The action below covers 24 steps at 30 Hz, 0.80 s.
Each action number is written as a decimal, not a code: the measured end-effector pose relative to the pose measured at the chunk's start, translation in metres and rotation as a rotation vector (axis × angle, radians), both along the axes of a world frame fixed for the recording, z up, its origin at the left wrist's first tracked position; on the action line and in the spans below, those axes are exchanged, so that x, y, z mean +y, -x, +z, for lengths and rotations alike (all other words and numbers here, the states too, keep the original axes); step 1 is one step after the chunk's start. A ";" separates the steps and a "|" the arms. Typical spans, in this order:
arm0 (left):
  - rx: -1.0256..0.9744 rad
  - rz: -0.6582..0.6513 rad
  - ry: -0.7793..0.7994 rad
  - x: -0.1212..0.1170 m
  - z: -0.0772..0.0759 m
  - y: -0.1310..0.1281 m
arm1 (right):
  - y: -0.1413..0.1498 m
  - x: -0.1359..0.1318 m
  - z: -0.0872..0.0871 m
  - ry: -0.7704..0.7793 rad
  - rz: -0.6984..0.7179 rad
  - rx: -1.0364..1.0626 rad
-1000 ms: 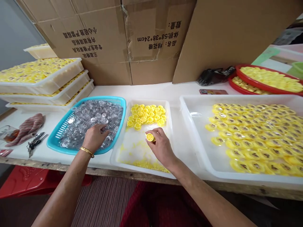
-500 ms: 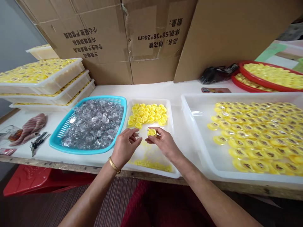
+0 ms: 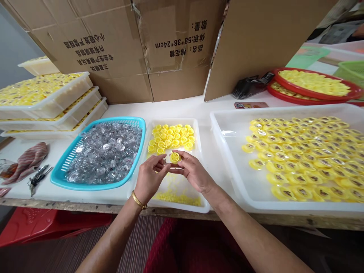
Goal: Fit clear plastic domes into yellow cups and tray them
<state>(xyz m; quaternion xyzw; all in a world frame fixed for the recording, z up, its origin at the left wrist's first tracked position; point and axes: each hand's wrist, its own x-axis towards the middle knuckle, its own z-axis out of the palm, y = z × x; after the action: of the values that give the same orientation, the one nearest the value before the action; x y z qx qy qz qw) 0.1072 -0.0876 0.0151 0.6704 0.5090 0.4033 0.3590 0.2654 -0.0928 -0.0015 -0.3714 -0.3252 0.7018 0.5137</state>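
My right hand [image 3: 196, 172] pinches a small round yellow cup [image 3: 174, 157] with yellow bits in it, its opening facing me. Close beside it, my left hand [image 3: 150, 172] has its thumb and fingers closed on a small clear plastic piece [image 3: 164, 161], mostly hidden by the fingertips. Both hands are above a white tray [image 3: 205, 203]. At the tray's far end stand several yellow cups [image 3: 170, 137], and loose yellow bits [image 3: 179, 198] lie along its near end. Left of the tray, a blue basket [image 3: 61, 184] holds a heap of clear plastic pieces [image 3: 105, 151].
A large white tray [image 3: 236, 182] on the right holds rows of yellow pieces with dark centres. Stacked filled trays [image 3: 76, 96] stand at left, near a striped cloth [image 3: 30, 161] and keys [image 3: 38, 178]. Cardboard [image 3: 176, 83] walls the back; red trays [image 3: 313, 99] sit back right.
My hands have come closer together, the right one bringing the yellow cup left towards the left fingertips. The whole view has shifted slightly.
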 end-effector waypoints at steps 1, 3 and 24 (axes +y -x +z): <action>-0.054 0.000 0.064 0.001 -0.002 0.000 | 0.000 0.000 0.000 -0.003 -0.002 0.016; -0.151 0.000 0.175 0.002 -0.004 -0.001 | -0.001 0.000 0.000 -0.012 -0.013 0.041; 0.200 0.032 -0.293 -0.006 -0.004 -0.018 | -0.002 0.001 -0.004 -0.060 -0.108 0.035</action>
<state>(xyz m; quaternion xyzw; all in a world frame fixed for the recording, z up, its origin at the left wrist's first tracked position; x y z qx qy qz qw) 0.1253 -0.0938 0.0108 0.7442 0.4885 0.4100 0.1985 0.2673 -0.0918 -0.0058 -0.3603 -0.3167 0.6692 0.5674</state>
